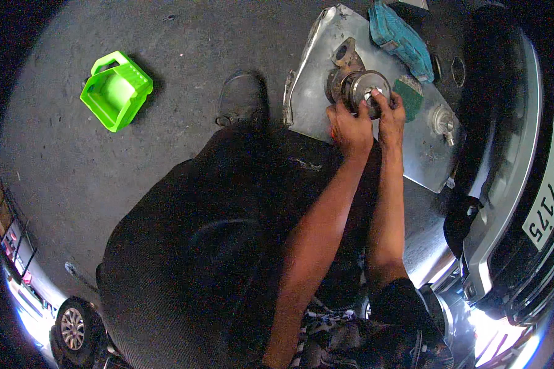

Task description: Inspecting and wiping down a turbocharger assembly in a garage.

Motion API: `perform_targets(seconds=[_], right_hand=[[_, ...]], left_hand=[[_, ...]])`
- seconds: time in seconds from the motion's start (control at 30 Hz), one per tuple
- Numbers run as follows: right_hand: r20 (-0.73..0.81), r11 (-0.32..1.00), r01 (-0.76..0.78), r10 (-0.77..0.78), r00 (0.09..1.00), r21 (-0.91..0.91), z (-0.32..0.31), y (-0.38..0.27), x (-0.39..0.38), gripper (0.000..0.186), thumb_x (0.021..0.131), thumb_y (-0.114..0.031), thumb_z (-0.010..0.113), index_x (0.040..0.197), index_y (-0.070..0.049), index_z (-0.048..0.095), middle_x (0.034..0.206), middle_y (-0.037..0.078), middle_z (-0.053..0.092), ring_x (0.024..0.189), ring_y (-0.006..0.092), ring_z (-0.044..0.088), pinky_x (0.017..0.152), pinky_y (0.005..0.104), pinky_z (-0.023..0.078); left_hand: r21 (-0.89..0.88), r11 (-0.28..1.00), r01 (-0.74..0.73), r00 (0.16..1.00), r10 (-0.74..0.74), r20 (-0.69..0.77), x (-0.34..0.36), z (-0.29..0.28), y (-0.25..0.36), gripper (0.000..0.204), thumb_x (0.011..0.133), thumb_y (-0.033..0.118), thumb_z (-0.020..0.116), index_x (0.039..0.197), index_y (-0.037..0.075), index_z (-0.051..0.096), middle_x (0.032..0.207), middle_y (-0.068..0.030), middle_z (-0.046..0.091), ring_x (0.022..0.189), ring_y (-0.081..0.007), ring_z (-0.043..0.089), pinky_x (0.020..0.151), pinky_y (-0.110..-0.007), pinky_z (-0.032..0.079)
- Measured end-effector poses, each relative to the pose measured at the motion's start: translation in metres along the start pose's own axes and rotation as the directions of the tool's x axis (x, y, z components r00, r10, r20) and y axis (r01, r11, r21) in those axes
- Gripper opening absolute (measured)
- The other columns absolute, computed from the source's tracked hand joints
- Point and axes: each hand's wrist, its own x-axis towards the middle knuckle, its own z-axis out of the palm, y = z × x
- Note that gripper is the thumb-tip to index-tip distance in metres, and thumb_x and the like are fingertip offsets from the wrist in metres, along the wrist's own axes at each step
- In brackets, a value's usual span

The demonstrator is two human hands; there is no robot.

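1. Grey and rust-brown metal assembly point(351, 77) sat between 1 and 2 o'clock in your head view, over the bent silver sheet point(317, 64). Clock centre below = that assembly.
2. Your left hand point(351, 129), at 6 to 7 o'clock, was curled on its lower rim, thumb toward the front. Far fingertips hidden.
3. Your right hand point(391, 120), at 4 to 5 o'clock, pinched the same round end: thumb near the hub, fingers bent at the rim. Couldn't tell how hard either pressed.
4. Handling, my judgement: it probably paid to steady the body with the left and let only the right work the face. Even pressure, no sideways prying; thumb on solid metal rather than on the hub's edges.
5. Weight likely sat toward the pipe end, so low over the sheet was the safer place for it.
6. Looks: round disc point(364, 81) facing you, dull grey, bright patch at the hub. Rusty flanged stub point(349, 56) stuck out at 11 o'clock, one dark hole in its flange. Hub detail too small to read.
7. Around it: teal cloth-like bundle point(403, 43) at 1, dark green pad point(410, 101) at 3, silver fitting point(442, 122) at 4.
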Motion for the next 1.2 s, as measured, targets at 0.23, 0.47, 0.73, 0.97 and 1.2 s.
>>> perform_targets(seconds=[0.23, 0.47, 0.73, 0.97, 1.2], right_hand=[[-0.045, 0.993, 0.060, -0.065, 0.997, -0.102, -0.005, 0.006, 0.003, 0.064, 0.077, -0.036, 0.077, 0.118, 0.007, 0.054, 0.112, 0.017, 0.062, 0.100, 0.0253, 0.060, 0.089, 0.0339, 0.047], [-0.032, 0.996, 0.068, -0.071, 0.997, -0.063, -0.006, 0.016, 0.005, 0.070, 0.075, -0.035, 0.078, 0.123, 0.009, 0.052, 0.114, 0.020, 0.061, 0.103, 0.0262, 0.058, 0.092, 0.0337, 0.045], [-0.106, 0.965, -0.010, 0.039, 0.994, 0.262, -0.041, 0.017, -0.020, 0.065, 0.080, -0.030, 0.072, 0.127, 0.008, 0.049, 0.110, 0.012, 0.060, 0.101, 0.0217, 0.055, 0.090, 0.0324, 0.043], [-0.216, 0.949, 0.004, 0.068, 0.974, 0.315, -0.067, 0.036, -0.019, 0.047, 0.085, -0.033, 0.066, 0.114, 0.003, 0.059, 0.106, 0.008, 0.061, 0.093, 0.0187, 0.056, 0.085, 0.0309, 0.044], [-0.049, 0.740, -0.069, 0.136, 0.989, 0.669, -0.073, 0.063, -0.007, 0.042, 0.089, -0.034, 0.061, 0.115, -0.001, 0.058, 0.111, 0.012, 0.063, 0.101, 0.0238, 0.061, 0.088, 0.0371, 0.048]], left_hand=[[-0.031, 0.998, 0.050, 0.998, -0.051, -0.033, 0.001, 0.001, 0.003, 0.045, 0.079, 0.027, 0.076, 0.103, -0.007, 0.060, 0.097, -0.0243, 0.059, 0.093, -0.0416, 0.059, 0.085, -0.048, 0.046], [-0.093, 0.994, 0.050, 0.997, -0.055, -0.049, -0.001, 0.002, -0.003, 0.046, 0.077, 0.023, 0.076, 0.106, -0.007, 0.057, 0.102, -0.0243, 0.058, 0.097, -0.0404, 0.059, 0.085, -0.047, 0.047], [-0.069, 0.987, -0.147, 0.983, 0.154, 0.097, -0.035, 0.002, 0.008, 0.055, 0.080, 0.017, 0.070, 0.122, -0.008, 0.045, 0.121, -0.0296, 0.048, 0.108, -0.0470, 0.052, 0.096, -0.048, 0.042], [-0.085, 0.982, -0.169, 0.944, 0.186, 0.272, -0.048, 0.010, 0.007, 0.047, 0.083, 0.017, 0.069, 0.117, -0.007, 0.048, 0.114, -0.0269, 0.050, 0.104, -0.0446, 0.055, 0.087, -0.047, 0.047], [-0.070, 0.966, -0.248, 0.944, 0.258, 0.206, -0.035, 0.012, 0.009, 0.025, 0.092, 0.023, 0.057, 0.096, -0.001, 0.062, 0.093, -0.0200, 0.060, 0.086, -0.0402, 0.061, 0.073, -0.046, 0.048]])
